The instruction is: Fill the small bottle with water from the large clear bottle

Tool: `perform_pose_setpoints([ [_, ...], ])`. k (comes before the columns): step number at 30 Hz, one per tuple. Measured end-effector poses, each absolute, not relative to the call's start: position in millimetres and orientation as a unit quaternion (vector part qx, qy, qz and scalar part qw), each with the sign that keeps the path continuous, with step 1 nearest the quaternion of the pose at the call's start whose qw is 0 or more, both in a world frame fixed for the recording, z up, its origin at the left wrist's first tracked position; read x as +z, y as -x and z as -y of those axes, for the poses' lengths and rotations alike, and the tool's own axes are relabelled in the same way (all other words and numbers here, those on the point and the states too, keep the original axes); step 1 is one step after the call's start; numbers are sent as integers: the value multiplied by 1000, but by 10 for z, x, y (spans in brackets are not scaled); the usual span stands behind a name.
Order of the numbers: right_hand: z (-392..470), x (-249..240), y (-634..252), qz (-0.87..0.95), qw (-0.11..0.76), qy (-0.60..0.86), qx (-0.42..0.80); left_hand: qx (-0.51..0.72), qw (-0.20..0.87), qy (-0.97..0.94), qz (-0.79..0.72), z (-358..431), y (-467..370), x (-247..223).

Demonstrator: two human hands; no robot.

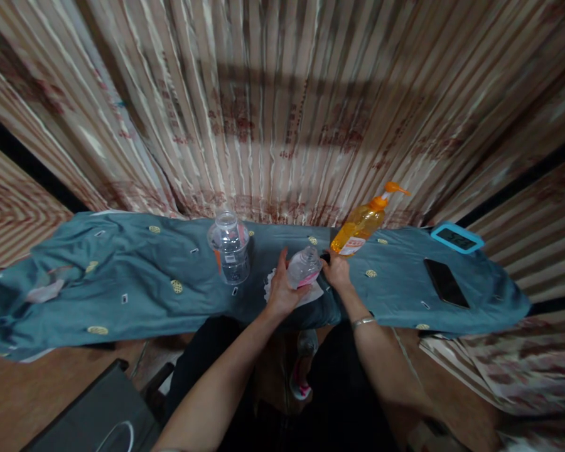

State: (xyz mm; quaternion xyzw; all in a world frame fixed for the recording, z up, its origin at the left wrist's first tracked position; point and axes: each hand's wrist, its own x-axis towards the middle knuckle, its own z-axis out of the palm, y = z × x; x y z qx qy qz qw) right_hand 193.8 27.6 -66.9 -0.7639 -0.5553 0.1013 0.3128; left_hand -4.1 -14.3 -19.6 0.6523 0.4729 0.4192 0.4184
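Both forearms reach out; my left hand [282,290] wraps the small clear plastic bottle [305,266], right hand [338,271] pinching its cap end. Tilted over white paper [272,284], it could spill onto the teal cloth tabletop [136,282].

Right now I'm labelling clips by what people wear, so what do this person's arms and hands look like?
Both forearms are bare, with no sleeves in view. The right wrist carries a thin silver-coloured bracelet. The left hand and right hand wear no gloves. Whether there are rings is too small to tell. The left wrist shows no band or watch. Dark clothing shows below the arms.
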Motion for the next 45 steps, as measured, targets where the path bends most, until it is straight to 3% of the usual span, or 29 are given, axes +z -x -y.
perform_pose_setpoints([
  [6,-20,-201,-1962,568,459,663,165,406,422,-665,-463,98,52,-243],
  [9,196,251,-1890,637,475,572,201,409,420,-671,-454,78,58,-265],
  [15,352,1087,-1726,790,322,494,169,410,415,-677,-448,76,66,-262],
  [22,190,1297,-1628,880,143,440,101,423,416,-670,-446,78,46,-278],
  [36,59,1349,-1435,899,-25,437,1,410,412,-675,-454,76,32,-257],
  [45,113,1422,-1388,884,-53,461,-55,406,412,-676,-456,80,42,-241],
])
